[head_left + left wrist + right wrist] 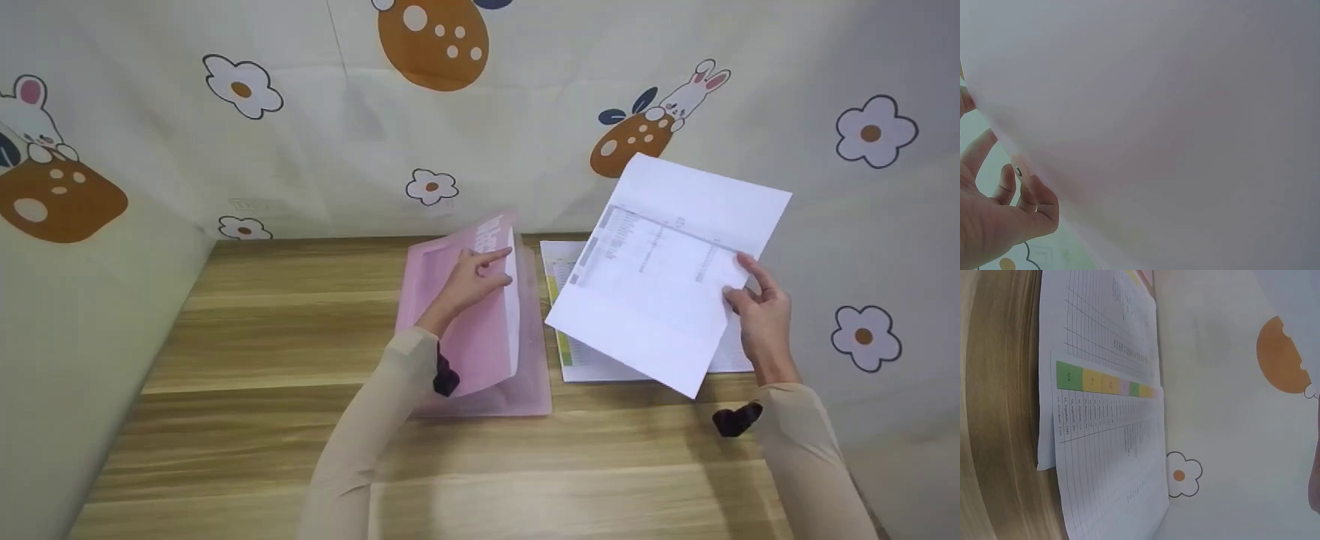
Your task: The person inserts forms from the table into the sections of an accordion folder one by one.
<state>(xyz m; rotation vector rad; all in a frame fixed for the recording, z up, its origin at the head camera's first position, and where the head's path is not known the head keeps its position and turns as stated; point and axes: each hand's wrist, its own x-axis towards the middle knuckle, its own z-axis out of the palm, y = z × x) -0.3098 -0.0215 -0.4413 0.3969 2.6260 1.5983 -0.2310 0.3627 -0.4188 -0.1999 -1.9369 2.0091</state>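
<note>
A pink translucent document folder (pixel 480 330) with white lettering lies on the table, its top cover lifted and a white edge showing inside. My left hand (pixel 469 281) holds the raised cover by its right edge, thumb and index finger at that edge. In the left wrist view, the pale cover (pixel 1174 135) fills most of the picture beside the curled fingers. My right hand (pixel 765 315) pinches a white printed sheet (pixel 652 292) by its right edge, tilted above the table. Beneath it lie more printed sheets (pixel 566 360), with green and yellow header cells (pixel 1069 376) in the right wrist view.
The wood-grain table (pixel 270 345) reaches back to a pale curtain (pixel 315 150) printed with flowers and rabbits. Curtain also hangs along the left and right sides. A black wrist device (pixel 445 377) sits on the left cuff, another black device (pixel 736 420) on the right.
</note>
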